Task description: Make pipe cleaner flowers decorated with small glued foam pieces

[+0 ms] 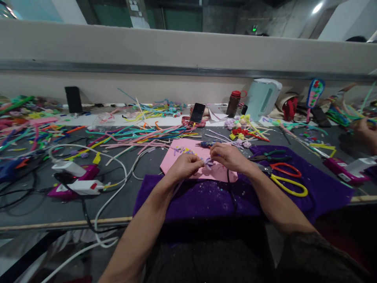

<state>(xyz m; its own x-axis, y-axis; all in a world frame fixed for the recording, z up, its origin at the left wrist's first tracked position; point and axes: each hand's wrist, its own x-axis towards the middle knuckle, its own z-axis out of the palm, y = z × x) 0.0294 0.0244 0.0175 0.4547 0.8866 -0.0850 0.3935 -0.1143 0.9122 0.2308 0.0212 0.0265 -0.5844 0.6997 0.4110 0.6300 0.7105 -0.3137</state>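
Note:
Between my two hands is a lavender pipe cleaner (208, 162), bent into small loops. My left hand (188, 166) pinches it from the left, with a pale stem trailing below that hand. On the other side my right hand (228, 156) has its fingertips closed on the looped part. Both hands hover over a pink sheet (171, 163), which lies on a purple cloth (188, 200). Short yellow and lavender clippings (184, 150) are scattered on the sheet. A dark blue tool (205, 144) lies just behind my hands.
Right of my forearm lie scissors (290, 184) with red and yellow handles and green-handled pliers (272, 155). Behind are pipe cleaners (141, 137), a phone (197, 113), a bottle (234, 103) and a kettle (263, 98). Power strips (73, 182) and cables sit left. Another person's hand (365, 131) is far right.

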